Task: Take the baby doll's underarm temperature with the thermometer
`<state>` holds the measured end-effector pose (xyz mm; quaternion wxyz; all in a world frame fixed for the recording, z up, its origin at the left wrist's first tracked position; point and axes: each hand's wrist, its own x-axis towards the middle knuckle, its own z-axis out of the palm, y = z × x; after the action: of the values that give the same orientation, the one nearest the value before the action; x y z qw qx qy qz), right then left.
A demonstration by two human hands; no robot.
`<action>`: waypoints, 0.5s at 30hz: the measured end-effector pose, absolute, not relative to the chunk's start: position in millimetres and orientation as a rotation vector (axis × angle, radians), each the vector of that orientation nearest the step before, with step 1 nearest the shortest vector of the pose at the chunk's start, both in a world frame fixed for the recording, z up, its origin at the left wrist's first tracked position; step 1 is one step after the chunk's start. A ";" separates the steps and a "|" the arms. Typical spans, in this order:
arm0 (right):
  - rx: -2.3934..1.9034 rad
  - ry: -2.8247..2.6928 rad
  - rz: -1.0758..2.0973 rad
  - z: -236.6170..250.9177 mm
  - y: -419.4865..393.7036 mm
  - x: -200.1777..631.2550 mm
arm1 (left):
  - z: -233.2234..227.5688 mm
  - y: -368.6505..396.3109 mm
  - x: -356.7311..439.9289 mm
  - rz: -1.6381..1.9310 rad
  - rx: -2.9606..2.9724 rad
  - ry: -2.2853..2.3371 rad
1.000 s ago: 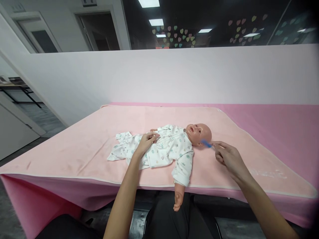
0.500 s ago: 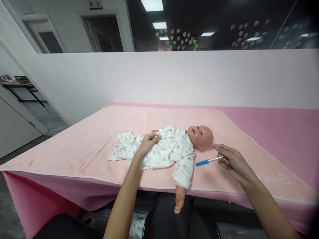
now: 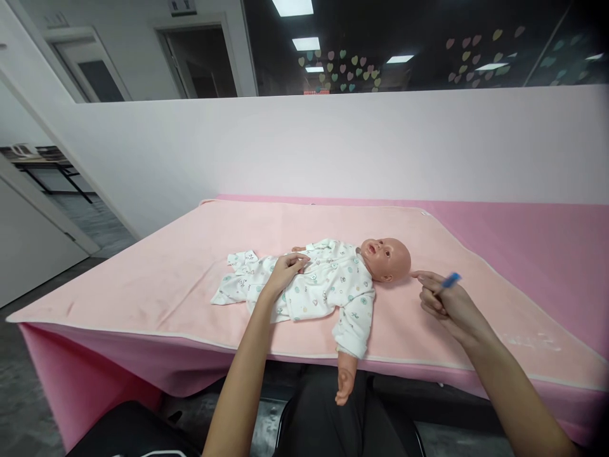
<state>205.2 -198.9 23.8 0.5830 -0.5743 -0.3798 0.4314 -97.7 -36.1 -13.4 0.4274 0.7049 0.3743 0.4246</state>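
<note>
Tabletop (image 3: 547, 247) first: it runs wide across my view, draped in deep pink cloth, with a paler pink blanket (image 3: 190, 273) spread over most of it and hanging off the near edge. Behind it stands a plain white partition wall (image 3: 304, 146), and above that a dark glass pane (image 3: 428, 44) dotted with pastel heart stickers.

On the blanket lies a baby doll (image 3: 333, 282), flat on its back, head toward my right and feet toward my left. It wears a white printed sleepsuit (image 3: 328, 285); the bare head (image 3: 387, 258) is tipped face up, and one bare forearm (image 3: 345, 381) dangles past the blanket's near edge.

My left hand (image 3: 284, 273) rests on the doll's middle — fingers loosely curled, palm down on the sleepsuit, pressing rather than gripping as far as I can tell.

My right hand (image 3: 447, 301) hovers just beside the doll's head, on its right, not touching it. The fingers are drawn together and pinch a thin stick with a blue tip (image 3: 451, 278) — the blue end pokes up and away from the doll, above my knuckles. The rest of the stick is hidden in the hand.
</note>
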 end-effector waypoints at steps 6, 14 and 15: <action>-1.376 -0.920 0.921 20.4 -204.3 205.5 | -14.0 -38.0 -97.5 1.060 1.785 0.964; -1.539 -0.952 0.686 -17.0 -197.1 219.4 | 10.4 -45.3 -58.0 1.373 1.969 1.431; -1.575 -0.969 0.659 -22.5 -194.5 222.1 | 13.8 -48.2 -44.9 1.391 2.057 1.405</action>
<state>222.1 -194.5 -22.5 0.5558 -0.6669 -0.4106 0.2789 -44.9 -48.2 13.8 0.1436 0.7136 0.4874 0.4824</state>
